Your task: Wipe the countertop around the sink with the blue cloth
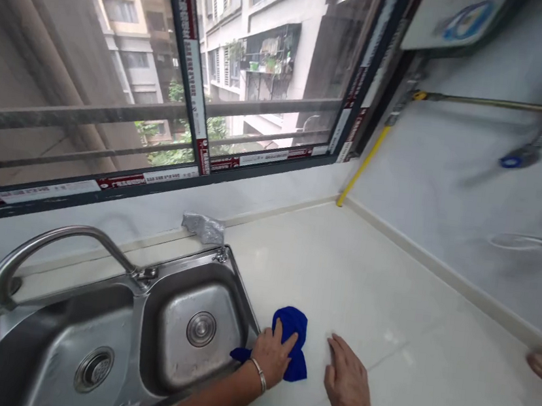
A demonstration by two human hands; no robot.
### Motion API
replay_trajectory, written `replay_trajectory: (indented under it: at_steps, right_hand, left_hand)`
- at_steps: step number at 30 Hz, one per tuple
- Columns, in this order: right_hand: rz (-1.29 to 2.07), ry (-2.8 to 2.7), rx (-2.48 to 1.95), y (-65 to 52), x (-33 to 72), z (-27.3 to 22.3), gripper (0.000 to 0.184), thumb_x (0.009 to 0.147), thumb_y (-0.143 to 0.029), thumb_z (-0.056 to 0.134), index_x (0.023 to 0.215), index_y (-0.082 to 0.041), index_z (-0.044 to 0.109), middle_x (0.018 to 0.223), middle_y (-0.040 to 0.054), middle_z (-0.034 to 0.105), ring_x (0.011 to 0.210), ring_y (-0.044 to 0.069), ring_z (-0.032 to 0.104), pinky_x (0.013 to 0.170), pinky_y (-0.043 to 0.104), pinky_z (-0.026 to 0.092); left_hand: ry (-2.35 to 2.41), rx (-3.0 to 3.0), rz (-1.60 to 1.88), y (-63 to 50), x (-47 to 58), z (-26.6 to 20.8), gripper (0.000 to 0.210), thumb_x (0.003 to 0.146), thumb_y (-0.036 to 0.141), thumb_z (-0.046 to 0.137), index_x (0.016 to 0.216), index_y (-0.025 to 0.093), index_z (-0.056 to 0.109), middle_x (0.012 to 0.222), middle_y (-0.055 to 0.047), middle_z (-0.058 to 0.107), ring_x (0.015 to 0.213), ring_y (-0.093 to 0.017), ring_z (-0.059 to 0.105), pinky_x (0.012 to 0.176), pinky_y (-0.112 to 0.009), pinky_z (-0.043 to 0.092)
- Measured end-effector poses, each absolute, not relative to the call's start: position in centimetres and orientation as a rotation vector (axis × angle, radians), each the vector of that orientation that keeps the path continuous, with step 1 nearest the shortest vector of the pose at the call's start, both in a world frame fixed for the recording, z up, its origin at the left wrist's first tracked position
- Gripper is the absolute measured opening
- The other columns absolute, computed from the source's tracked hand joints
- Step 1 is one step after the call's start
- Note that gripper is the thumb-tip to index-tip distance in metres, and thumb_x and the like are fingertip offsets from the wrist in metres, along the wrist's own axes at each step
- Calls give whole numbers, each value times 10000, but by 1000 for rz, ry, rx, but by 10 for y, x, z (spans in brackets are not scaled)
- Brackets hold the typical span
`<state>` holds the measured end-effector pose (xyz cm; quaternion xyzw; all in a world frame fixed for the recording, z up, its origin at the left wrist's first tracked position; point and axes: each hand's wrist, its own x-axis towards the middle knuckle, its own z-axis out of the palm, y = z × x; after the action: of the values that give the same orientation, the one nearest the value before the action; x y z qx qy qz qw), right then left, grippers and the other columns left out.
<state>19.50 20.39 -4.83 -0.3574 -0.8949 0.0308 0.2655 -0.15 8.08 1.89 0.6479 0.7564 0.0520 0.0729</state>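
Left hand (273, 356) is pressed down on a blue cloth (292, 339), fingers gripping it — cloth sits on the tabletop (388, 296) right at the sink (177, 323) edge. Right hand (347, 378) lies flat just beside it, fingers loosely spread, holding nothing.

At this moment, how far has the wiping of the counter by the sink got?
Done: nothing can be judged wiped. In hand: the left hand presses a blue cloth on the counter at the sink edge; the right hand rests flat beside it. Left: apparently the counter toward the wall.
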Motion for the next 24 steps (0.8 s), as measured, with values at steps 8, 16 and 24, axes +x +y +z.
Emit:
replay_trajectory:
  at_steps: [8, 16, 24]
  right_hand:
    - [190, -2289, -925, 208, 192, -47, 549, 876, -126, 339, 1420, -170, 392, 1397, 129, 522, 1309, 249, 470, 1062, 487, 444]
    - [191, -2250, -955, 207, 189, -46, 462, 904, -139, 369, 1357, -164, 456, 1380, 135, 539, 1293, 254, 484, 1070, 491, 449]
    - [203, -2266, -1038, 203, 182, -41, 414, 955, -192, 384, 1361, -152, 457, 1397, 141, 534, 1314, 255, 470, 1084, 487, 436]
  left_hand:
    - [1818, 2139, 496, 101, -31, 48, 689, 758, 134, 716, 1391, 341, 536, 1638, -111, 236, 1317, -351, 472, 1080, -539, 424]
    - [2262, 1579, 889, 96, -56, 32, 569, 861, 304, 586, 1408, 170, 500, 1580, -184, 314, 1419, -339, 373, 1157, -553, 357]
    - [2328, 1573, 993, 63, -38, 6, 220, 931, 342, 491, 1054, 202, 608, 1158, -122, 652, 1099, -263, 631, 969, -463, 539]
